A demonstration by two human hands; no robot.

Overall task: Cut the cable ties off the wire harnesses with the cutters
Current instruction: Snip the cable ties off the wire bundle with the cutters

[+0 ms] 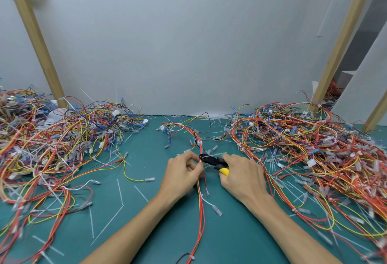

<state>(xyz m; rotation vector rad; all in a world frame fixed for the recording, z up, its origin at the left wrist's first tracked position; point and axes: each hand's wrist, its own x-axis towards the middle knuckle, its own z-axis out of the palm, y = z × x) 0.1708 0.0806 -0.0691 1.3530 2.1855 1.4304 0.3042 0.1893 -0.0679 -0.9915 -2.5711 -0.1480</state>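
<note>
Left hand (pixel 181 172) pinches a thin red-and-yellow wire harness (pixel 201 203). Right hand (pixel 244 176) grips the cutters (pixel 212 160), which have a black head and a yellow handle. Their nose is at a white cable tie (pixel 207 155) on that harness. The hands are near each other, not touching. Tangled left pile (pixel 52 148) at 9 o'clock, right pile (pixel 314 148) at 3 o'clock. Flat white plastic strips (pixel 120 192) lie across the matte green mat (pixel 146 238).
</note>
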